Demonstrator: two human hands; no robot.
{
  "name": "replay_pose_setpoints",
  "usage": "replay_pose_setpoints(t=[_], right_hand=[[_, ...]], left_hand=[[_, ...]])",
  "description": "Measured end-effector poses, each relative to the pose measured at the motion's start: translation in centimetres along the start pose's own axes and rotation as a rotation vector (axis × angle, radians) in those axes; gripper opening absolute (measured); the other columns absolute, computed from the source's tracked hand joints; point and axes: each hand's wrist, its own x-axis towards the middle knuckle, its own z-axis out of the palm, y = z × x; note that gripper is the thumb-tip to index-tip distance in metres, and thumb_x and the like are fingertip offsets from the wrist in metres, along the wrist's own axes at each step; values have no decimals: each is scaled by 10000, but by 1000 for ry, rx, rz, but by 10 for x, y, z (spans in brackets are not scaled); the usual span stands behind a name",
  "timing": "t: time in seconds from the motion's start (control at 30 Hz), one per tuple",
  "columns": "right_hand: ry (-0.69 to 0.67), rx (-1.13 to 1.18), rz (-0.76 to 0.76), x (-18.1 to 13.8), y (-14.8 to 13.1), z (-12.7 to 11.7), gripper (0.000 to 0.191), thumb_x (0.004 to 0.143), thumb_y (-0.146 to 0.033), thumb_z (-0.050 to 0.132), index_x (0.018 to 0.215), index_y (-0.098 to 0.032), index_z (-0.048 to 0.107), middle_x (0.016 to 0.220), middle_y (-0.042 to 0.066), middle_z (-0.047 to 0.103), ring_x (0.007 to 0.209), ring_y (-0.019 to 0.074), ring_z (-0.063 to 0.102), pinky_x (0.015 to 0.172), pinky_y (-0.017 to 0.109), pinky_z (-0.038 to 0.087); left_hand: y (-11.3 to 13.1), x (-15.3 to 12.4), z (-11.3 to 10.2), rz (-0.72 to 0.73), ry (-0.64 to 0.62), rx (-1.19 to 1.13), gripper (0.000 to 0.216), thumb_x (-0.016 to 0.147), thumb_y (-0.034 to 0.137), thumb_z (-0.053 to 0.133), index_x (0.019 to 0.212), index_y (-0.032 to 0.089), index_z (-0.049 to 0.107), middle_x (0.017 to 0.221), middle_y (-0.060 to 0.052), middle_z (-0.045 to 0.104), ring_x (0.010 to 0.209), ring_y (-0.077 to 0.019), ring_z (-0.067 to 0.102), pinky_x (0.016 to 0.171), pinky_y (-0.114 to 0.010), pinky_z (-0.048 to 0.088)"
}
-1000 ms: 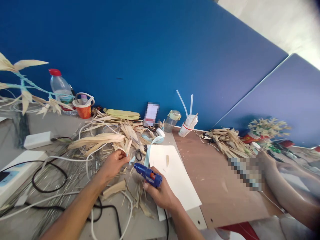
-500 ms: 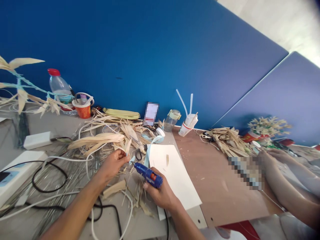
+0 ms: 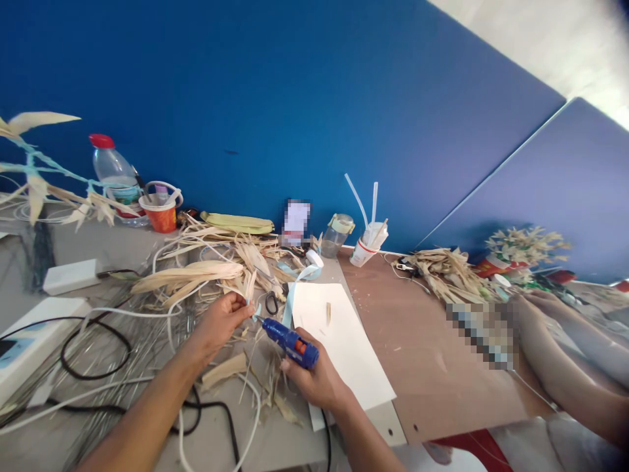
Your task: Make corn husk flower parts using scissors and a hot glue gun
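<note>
My left hand (image 3: pixel 220 322) is closed in a pinch on a pale dried corn husk piece (image 3: pixel 249 286), which points up from the fingertips. A bit of light blue tape (image 3: pixel 257 311) shows beside those fingertips. My right hand (image 3: pixel 319 379) is wrapped round a blue hot glue gun (image 3: pixel 281 334), whose nozzle points left at the tape, very near or touching it. Whether glue is coming out is too small to tell. Black scissors handles (image 3: pixel 272 303) lie just behind the nozzle. Loose husks (image 3: pixel 189 275) are heaped behind my left hand.
White paper (image 3: pixel 356 354) lies right of the glue gun. White and black cables (image 3: pixel 258 410) loop across the front, beside thin wires (image 3: pixel 147 347) and a power strip (image 3: pixel 44 341). Cups, bottles and a phone (image 3: pixel 296 219) line the blue partition. Another person's arms (image 3: pixel 565 367) are at right.
My hands keep almost the same pose, the glue gun's nozzle still by the tape. The whole view has shifted very slightly.
</note>
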Motion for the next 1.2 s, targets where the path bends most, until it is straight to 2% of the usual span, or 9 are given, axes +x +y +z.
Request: replay_pose_setpoints(t=[0.2, 0.43, 0.6, 0.77, 0.93, 1.03, 1.13, 1.2], right_hand=[[-11, -36, -7, 0, 0, 1, 206, 745, -300, 572, 676, -216, 397, 676, -10, 429, 633, 146, 423, 571, 262, 353], [11, -5, -47, -1, -2, -1, 202, 743, -310, 563, 662, -214, 405, 680, -7, 441, 640, 148, 432, 571, 264, 367], [9, -39, -38, 2, -2, 3, 213, 737, -305, 560, 646, -212, 392, 681, -11, 434, 629, 142, 427, 591, 268, 359], [-1, -26, -32, 0, 0, 2, 198, 727, -283, 576, 659, -210, 405, 686, -11, 433, 644, 143, 430, 602, 265, 356], [112, 25, -17, -7, -3, -11, 100, 773, -278, 544, 753, -202, 483, 788, 19, 490, 716, 159, 490, 657, 278, 414], [222, -134, -3, -11, -3, -26, 82, 799, -269, 546, 825, -195, 523, 938, 63, 513, 822, 186, 532, 737, 313, 447], [311, -457, 91, -12, 4, -41, 177, 795, -344, 598, 858, -191, 534, 1043, 108, 509, 863, 221, 551, 758, 353, 452], [328, -676, 181, -11, 11, -46, 228, 772, -376, 635, 857, -185, 545, 1044, 121, 519, 854, 238, 569, 750, 364, 447]], left_hand=[[3, -2, -2, -26, 9, -86, 385, 494, 395, 793, 686, 154, 562, 601, 31, 567, 512, -97, 453, 498, -225, 311], [5, -3, -1, -41, 27, -126, 400, 484, 374, 820, 711, 147, 583, 673, 11, 594, 588, -112, 516, 532, -222, 385], [8, -6, 2, -59, 29, -202, 398, 462, 346, 838, 693, 147, 582, 670, 24, 570, 543, -86, 487, 493, -210, 380], [8, -5, -1, -85, 17, -275, 358, 507, 297, 833, 701, 157, 566, 652, 39, 564, 509, -65, 474, 496, -205, 391], [8, -3, -4, -88, 15, -338, 342, 504, 240, 836, 688, 152, 562, 649, 41, 562, 479, -41, 424, 457, -181, 348], [10, -5, -2, -93, 1, -335, 330, 512, 239, 830, 677, 151, 559, 633, 43, 548, 472, -44, 418, 448, -185, 334], [11, -7, 0, -93, -20, -299, 340, 496, 254, 834, 671, 154, 560, 634, 36, 549, 488, -60, 440, 448, -194, 325], [12, -8, 0, -89, -43, -269, 345, 489, 275, 835, 672, 155, 569, 641, 31, 554, 499, -67, 448, 459, -202, 327]])
